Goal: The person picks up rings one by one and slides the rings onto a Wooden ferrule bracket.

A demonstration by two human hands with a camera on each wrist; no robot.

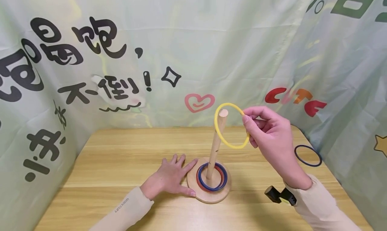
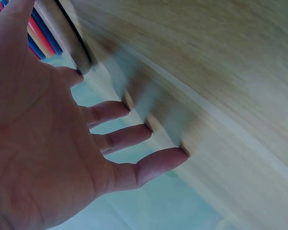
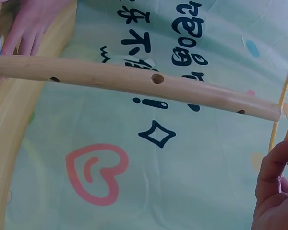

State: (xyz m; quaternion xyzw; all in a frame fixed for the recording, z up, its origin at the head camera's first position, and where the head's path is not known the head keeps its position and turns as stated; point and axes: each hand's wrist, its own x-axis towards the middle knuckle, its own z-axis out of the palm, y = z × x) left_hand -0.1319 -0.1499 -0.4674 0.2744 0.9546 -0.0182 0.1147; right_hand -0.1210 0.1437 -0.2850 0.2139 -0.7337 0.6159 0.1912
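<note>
Closest in, the left hand (image 1: pixel 169 179) lies flat on the table (image 1: pixel 121 164), fingers spread and straight, thumb and forefinger touching the rim of the round wooden base (image 1: pixel 208 194). On that base a red ring (image 1: pixel 200 183) and a blue ring (image 1: pixel 218 185) sit stacked around the foot of the peg (image 1: pixel 216 147), a plain pale wood dowel with small holes drilled in it, leaning a bit to the right.

Up at the peg's top, the right hand (image 1: pixel 272 137) has a thin yellow ring (image 1: pixel 231 125) in a thumb-and-finger pinch grip on the ring's right side. The ring is tilted, and its left edge sits right at the peg tip. It's a skinny, bright, smooth hoop.

Further right on the table lies a dark ring (image 1: pixel 307 155), well apart from the base. The table is light wood grain. Behind it hangs a pale green curtain (image 1: pixel 211 49) with black characters, a pink heart (image 1: pixel 199 102) and red letters.
</note>
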